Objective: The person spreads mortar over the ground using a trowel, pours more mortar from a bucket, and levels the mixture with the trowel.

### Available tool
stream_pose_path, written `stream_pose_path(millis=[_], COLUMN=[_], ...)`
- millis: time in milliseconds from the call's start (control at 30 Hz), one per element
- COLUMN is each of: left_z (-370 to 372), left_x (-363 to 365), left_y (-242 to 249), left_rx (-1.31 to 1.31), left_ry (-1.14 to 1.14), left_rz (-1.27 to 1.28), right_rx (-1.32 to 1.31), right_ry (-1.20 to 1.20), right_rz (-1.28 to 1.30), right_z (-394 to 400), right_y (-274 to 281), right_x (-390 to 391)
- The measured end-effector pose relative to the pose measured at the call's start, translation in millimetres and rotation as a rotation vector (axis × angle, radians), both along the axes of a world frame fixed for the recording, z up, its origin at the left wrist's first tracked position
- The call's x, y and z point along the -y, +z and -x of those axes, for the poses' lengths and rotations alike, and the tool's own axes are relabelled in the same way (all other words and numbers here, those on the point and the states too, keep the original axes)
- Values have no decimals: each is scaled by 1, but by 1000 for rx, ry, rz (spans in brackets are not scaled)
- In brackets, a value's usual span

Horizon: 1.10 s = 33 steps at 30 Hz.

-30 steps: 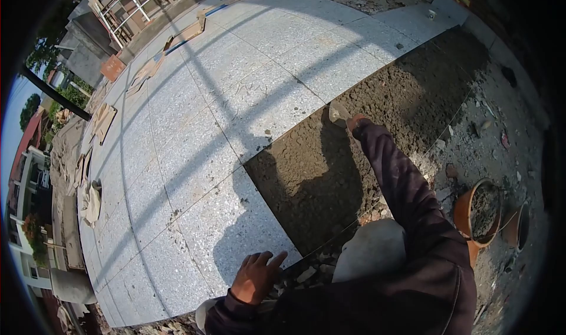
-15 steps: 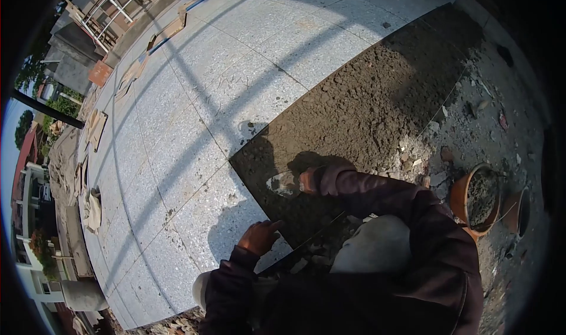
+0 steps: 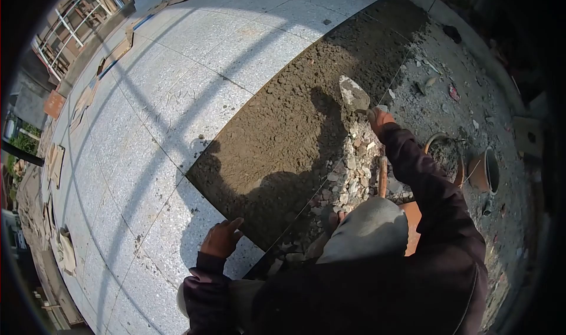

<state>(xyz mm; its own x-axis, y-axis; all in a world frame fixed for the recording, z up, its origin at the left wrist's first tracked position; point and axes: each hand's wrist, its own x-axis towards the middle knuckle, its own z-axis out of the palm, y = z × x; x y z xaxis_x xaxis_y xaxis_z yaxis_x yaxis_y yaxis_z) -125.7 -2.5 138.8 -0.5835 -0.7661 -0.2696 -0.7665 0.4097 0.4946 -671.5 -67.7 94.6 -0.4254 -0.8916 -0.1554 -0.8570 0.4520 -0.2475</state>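
My right hand (image 3: 382, 121) is closed round the handle of a trowel (image 3: 355, 94), whose mortar-smeared blade lies at the right edge of a brown bed of wet mortar (image 3: 277, 134). The bed is lumpy at the far end and smoother near me, partly under my shadow. My left hand (image 3: 220, 239) holds nothing. It is over the speckled grey tile floor (image 3: 177, 217), close to the tile edge that borders the mortar, with thumb and fingers apart. A thin string (image 3: 312, 196) runs along the mortar's right side.
Broken stones (image 3: 354, 176) lie between the mortar and my knee (image 3: 368, 229). A wooden handle (image 3: 383, 179) stands beside them. On the right are a bucket of mortar (image 3: 445, 152) and another bucket (image 3: 484, 170), on rubble-strewn ground. Cardboard pieces (image 3: 85, 102) line the floor's far left edge.
My right hand has carried the trowel away from the near end of the mortar, forward and right to its far-right edge. My left hand stays by the tile edge. The view has shifted right.
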Motion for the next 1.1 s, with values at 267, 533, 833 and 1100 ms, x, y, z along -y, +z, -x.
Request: stream_pose_path(millis=[267, 533, 833, 1100], left_z=[1, 89, 113, 68], left_x=[9, -11, -17, 33], left_y=[-32, -101, -122, -142], left_rx=[51, -179, -439, -484], left_ry=[-10, -88, 283, 255], left_rz=[-57, -198, -540, -232], right_rx=[214, 588, -34, 314], right_ry=[117, 298, -431, -796], right_rz=[-140, -106, 34, -222], right_z=[-85, -122, -64, -64], right_y=[-98, -98, -102, -89], right_x=[-6, -80, -173, -172])
